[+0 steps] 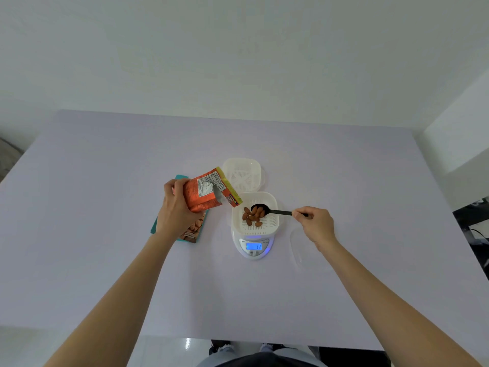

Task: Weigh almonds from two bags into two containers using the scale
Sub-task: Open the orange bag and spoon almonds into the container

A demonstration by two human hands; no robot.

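My left hand [176, 207] grips an orange almond bag [211, 190], tilted with its open top toward the scale. A white slotted container [272, 207] stands on the white scale [254, 247], whose blue display reads 12. Several almonds [251, 217] lie inside it. My right hand [315, 225] pinches the handle of a black spoon [275, 211], its bowl over the container with almonds in it. A second white container [242, 173] stands empty just behind. A teal almond bag [194, 230] lies flat on the table under my left hand.
The pale lilac table [105, 207] spreads wide on every side of the scale. A clear lid [297, 247] lies on the table to the right of the scale, below my right wrist. Dark equipment with cables [473, 223] sits past the right edge.
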